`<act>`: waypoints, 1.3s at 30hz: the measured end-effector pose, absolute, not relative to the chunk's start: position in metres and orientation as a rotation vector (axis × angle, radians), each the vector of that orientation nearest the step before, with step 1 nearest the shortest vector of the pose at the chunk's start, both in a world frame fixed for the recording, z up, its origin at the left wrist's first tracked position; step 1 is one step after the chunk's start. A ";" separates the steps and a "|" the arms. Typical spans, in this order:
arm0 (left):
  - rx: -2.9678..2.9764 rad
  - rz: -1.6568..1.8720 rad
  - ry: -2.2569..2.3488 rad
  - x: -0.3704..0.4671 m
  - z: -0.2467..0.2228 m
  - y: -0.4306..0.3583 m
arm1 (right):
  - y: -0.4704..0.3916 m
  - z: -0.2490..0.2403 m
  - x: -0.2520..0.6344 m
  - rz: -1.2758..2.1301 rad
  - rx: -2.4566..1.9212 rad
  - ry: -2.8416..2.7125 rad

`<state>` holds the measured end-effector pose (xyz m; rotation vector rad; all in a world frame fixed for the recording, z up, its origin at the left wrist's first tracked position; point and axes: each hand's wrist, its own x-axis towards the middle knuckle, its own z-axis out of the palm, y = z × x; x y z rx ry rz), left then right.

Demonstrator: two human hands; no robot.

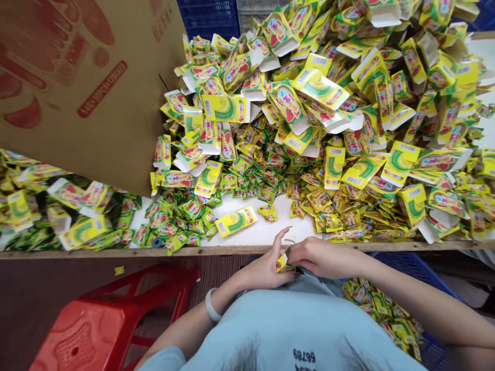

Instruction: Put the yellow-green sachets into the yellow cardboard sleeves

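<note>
My left hand is wrapped round a small yellow carton, its index finger stretched up. Close against the carton's upper end, my right hand has its fingers bent and pressed together. Whatever they hold, if anything, is hidden. Both hands are at the table's front edge, before my blue shirt. Just beyond them a flattened-looking yellow carton and a single yellow sachet lie on the white tabletop. Green sachets are heaped to the left, yellow sachets to the right.
A large pile of open cartons covers the back of the table. The big cardboard box leans at the left over more cartons. Below are a red stool and a blue crate with sachets. Further crates stand behind.
</note>
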<state>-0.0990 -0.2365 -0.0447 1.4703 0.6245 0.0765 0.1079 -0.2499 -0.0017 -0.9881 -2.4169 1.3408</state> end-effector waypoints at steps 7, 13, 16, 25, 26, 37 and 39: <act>2.180 0.374 1.112 -0.143 -0.031 -0.182 | -0.211 -0.053 0.102 0.819 -1.129 -2.097; 2.693 0.379 1.311 -0.132 -0.062 -0.137 | -0.202 -0.105 0.082 0.426 -1.483 -2.457; 2.692 0.374 1.266 -0.099 -0.075 -0.130 | -0.217 -0.109 0.092 0.487 -1.512 -2.222; 2.253 0.399 1.194 -0.074 -0.069 -0.129 | -0.243 -0.089 0.131 0.994 -1.349 -1.005; 2.166 0.436 1.130 -0.074 -0.064 -0.133 | -0.240 -0.085 0.129 0.978 -1.322 -0.999; 1.498 0.515 0.836 -0.038 -0.050 -0.171 | -0.244 -0.070 0.135 1.111 -1.221 -0.931; 1.670 0.533 0.791 -0.025 -0.049 -0.174 | -0.251 -0.066 0.146 1.253 -1.135 -0.836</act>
